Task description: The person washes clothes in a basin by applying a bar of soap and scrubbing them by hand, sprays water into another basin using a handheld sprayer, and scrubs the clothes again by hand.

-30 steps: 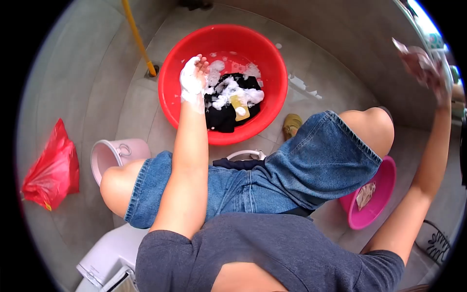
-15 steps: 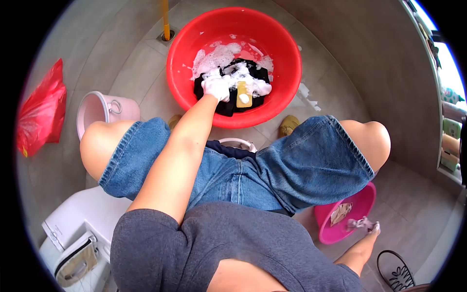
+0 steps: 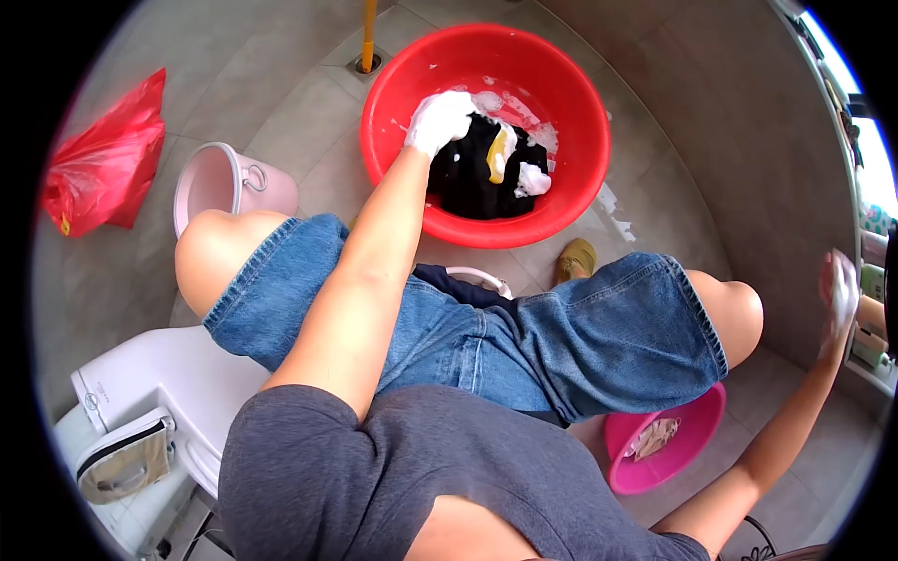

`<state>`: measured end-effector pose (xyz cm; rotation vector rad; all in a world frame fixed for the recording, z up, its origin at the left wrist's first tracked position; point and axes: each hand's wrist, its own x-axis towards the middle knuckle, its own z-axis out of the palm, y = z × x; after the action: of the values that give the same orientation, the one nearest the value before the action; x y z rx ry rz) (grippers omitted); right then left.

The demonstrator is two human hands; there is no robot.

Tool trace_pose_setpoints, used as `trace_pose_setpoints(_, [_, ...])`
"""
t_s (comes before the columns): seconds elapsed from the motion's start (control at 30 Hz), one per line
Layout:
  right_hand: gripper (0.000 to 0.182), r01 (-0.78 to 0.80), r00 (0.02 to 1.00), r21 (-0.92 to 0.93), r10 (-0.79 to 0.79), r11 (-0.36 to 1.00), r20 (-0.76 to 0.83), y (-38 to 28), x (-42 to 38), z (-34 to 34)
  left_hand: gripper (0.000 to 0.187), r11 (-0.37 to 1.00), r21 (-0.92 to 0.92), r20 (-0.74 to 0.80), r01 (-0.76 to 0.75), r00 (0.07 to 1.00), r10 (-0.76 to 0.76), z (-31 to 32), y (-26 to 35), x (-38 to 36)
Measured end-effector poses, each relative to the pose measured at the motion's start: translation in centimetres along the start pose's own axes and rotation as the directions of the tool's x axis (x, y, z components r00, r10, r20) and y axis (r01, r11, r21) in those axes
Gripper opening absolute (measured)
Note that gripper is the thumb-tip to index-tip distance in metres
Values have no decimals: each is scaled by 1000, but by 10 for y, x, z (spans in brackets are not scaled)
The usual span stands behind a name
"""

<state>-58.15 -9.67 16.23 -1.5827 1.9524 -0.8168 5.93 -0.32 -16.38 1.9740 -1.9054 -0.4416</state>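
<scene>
In the red basin (image 3: 585,112), a wet black cloth (image 3: 468,178) lies bunched, with patches of foam around it. My left hand (image 3: 440,122), coated in white suds, is closed at the cloth's upper left edge; foam hides most of its fingers. On the cloth rests a yellow bar of soap (image 3: 498,159), partly covered in lather. A white foamy clump (image 3: 533,179) sits to the right of the soap. Far to the right, my right hand (image 3: 839,294) is raised beside the wall shelf, sudsy, its fingers stretched out and holding nothing visible.
A magenta basin (image 3: 697,439) with a beige cloth (image 3: 653,438) stands by my right leg. On my left are a pink bucket (image 3: 271,187), a red plastic bag (image 3: 112,159) and a white toilet-like fixture (image 3: 187,374). Bottles (image 3: 872,280) line the shelf. A yellow pole (image 3: 369,37) stands behind the red basin.
My right hand has risen from over the magenta basin to beside the shelf. My left hand has moved up within the red basin, and the black cloth is more spread out, with less foam on it.
</scene>
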Motion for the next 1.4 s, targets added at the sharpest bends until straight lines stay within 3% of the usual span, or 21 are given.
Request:
trace_pose_setpoints(0.07, [31, 235, 960, -202, -195, 951, 202, -94, 3, 84, 16, 960, 203, -131, -195, 966, 224, -27, 6, 8])
trace_pose_setpoints(0.17, [33, 716, 635, -159, -538, 680, 554, -150, 3, 221, 17, 912, 331, -213, -243, 922, 323, -61, 11, 23])
trace_pose_setpoints(0.2, [36, 730, 545, -113, -475, 674, 691, -175, -30, 290, 18, 959, 236, -351, -158, 906, 236, -97, 34, 19])
trace_pose_setpoints(0.27, [39, 547, 590, -303, -103, 780, 800, -204, -67, 342, 19, 981, 114, -514, -154, 836, 191, -119, 46, 21])
trace_pose_setpoints(0.33, [41, 718, 448, -188, -239, 670, 861, -179, -61, 399, 18, 973, -115, -613, -200, 785, 89, -144, 63, 9])
trace_pose_setpoints(0.4, [38, 667, 466, -225, -163, 711, 870, -161, -67, 438, 16, 981, -79, -683, -178, 726, 77, -154, 70, 6])
trace_pose_setpoints(0.47, [38, 657, 460, -221, -150, 721, 875, -126, -61, 474, 17, 995, -90, -641, -44, 767, -24, -153, 61, 9])
trace_pose_setpoints(0.5, [39, 597, 472, -219, -118, 772, 873, -108, -58, 489, 22, 949, 313, -558, -29, 803, 209, -142, 25, 15])
trace_pose_setpoints(0.6, [40, 509, 531, -192, -130, 839, 838, -20, -37, 544, 20, 874, 450, -335, 183, 942, -24, -114, 17, 12])
trace_pose_setpoints(0.63, [43, 311, 558, -223, 13, 924, 830, -27, -47, 532, 23, 907, 337, -285, 253, 945, -158, -85, -10, 15])
trace_pose_setpoints(0.73, [49, 352, 655, -236, -59, 906, 753, 9, -48, 547, 37, 809, 230, -113, 540, 841, -529, -42, -3, -5])
trace_pose_setpoints(0.87, [86, 287, 771, -378, 22, 880, 637, 2, -88, 547, 84, 767, 396, 86, 505, 811, -579, 8, 21, -25])
trace_pose_setpoints(0.93, [93, 86, 772, -381, 180, 921, 609, 19, -112, 575, 100, 777, 491, 230, 394, 801, -552, 16, 28, -29])
trace_pose_setpoints(1.0, [88, 146, 693, -462, 243, 875, 679, -23, -152, 558, 113, 757, 507, 339, 412, 713, -614, 25, 25, -24])
trace_pose_setpoints(1.07, [80, 473, 760, -497, -52, 727, 648, 19, -184, 598, 118, 762, 475, 390, 440, 671, -631, 31, 17, -18])
trace_pose_setpoints(1.1, [78, 423, 621, -398, 59, 814, 781, 11, -177, 596, 119, 763, 458, 397, 457, 663, -635, 36, 8, -14])
trace_pose_setpoints(1.17, [73, 142, 162, -241, 218, 960, 962, 8, -151, 601, 108, 782, 421, 396, 460, 682, -614, 50, -7, -12])
trace_pose_setpoints(1.2, [71, 258, 135, 12, -48, 966, 990, 26, -136, 606, 97, 800, 402, 386, 446, 709, -590, 56, -15, -13])
trace_pose_setpoints(1.27, [64, 69, 162, 182, -191, 981, 968, 26, -120, 601, 56, 915, 203, 101, 349, 922, -373, 87, -47, -28])
trace_pose_setpoints(1.3, [58, -196, 17, -149, 156, 969, 988, -36, -110, 553, 54, 919, 230, 81, 321, 935, -346, 82, -49, -27])
trace_pose_setpoints(1.4, [55, -281, -132, -159, 126, 947, 983, -36, -98, 537, 47, 947, 25, 45, 320, 946, -321, 79, -74, -17])
